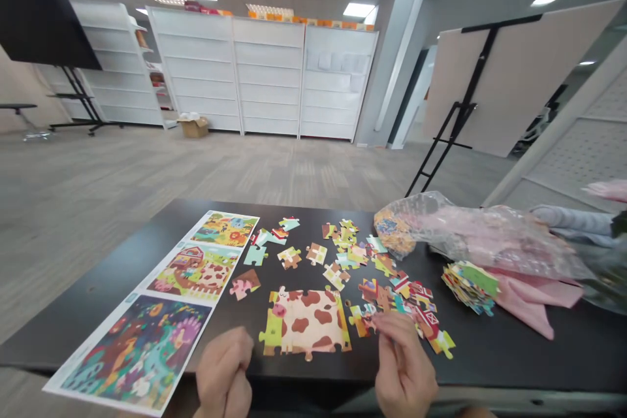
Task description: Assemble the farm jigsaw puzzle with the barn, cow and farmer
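From the head view, the right hand (404, 359) pinches its fingertips together at the loose jigsaw pieces (386, 294) (whether it grasps one, I cannot tell). The left hand (223, 372) curls, visibly empty, beside the joined cow section (306, 321) on the black bench (88, 287), with most pieces still unjoined.

A black table (112, 274) carries a printed picture strip (151, 313) at lower left, a part-built cow jigsaw (306, 321) at centre, loose jigsaw pieces (347, 251) scattered around it, and a stacked pile of pieces (470, 286), a clear plastic bag (470, 235) and pink cloth (533, 300) at right.
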Demonstrator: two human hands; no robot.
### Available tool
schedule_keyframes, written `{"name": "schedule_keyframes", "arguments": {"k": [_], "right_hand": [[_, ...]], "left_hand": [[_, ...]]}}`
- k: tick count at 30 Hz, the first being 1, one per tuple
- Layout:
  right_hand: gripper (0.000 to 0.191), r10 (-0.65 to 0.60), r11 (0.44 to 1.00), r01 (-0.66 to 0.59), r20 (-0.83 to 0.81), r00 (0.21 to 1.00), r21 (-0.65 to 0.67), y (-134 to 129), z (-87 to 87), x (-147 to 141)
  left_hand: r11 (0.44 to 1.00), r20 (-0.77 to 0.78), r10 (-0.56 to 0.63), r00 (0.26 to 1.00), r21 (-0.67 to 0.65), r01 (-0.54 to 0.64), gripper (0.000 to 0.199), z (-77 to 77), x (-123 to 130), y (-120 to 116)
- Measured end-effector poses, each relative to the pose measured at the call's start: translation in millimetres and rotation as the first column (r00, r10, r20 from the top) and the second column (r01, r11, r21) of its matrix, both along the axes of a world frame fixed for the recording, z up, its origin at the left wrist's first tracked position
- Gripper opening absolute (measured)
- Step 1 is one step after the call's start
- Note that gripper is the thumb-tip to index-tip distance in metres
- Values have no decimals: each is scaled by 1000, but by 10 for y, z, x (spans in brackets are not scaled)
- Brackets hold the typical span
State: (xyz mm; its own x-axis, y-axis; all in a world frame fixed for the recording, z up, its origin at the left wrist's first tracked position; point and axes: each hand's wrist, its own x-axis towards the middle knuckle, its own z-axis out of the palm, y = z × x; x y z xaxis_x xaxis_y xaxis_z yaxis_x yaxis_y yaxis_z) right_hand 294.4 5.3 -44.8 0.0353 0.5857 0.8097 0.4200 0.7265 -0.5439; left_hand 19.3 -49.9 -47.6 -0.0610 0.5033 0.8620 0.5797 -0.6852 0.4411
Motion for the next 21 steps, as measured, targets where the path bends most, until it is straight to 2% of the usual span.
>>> {"name": "schedule_keyframes", "arguments": {"k": [4,9,12,14,16,18,21], "right_hand": [[23,-6,998,5,13,1000,65,-1,-6,-2],[22,-34,997,33,3,999,63,-1,14,-1],[21,-64,997,66,-40,997,47,-13,33,-3],[22,-91,995,94,-86,992,30,-20,38,-12],[21,-112,993,114,-132,985,9,-23,26,-24],[19,-125,992,123,-154,980,-26,-22,6,-27],[17,-149,988,139,-155,977,-74,-10,4,34]], "left_hand": [[1000,-71,-18,997,-15,17,31,31,22,-6],[998,-118,-19,993,-66,12,31,51,48,3],[989,-189,-15,982,-147,-13,27,56,90,7],[975,-260,-15,966,-216,-43,24,110,126,24],[959,-355,-47,934,-277,-57,21,207,154,53],[957,-481,-90,872,-286,-59,17,311,167,87],[967,-651,-98,753,-241,-82,34,395,158,121]]}}
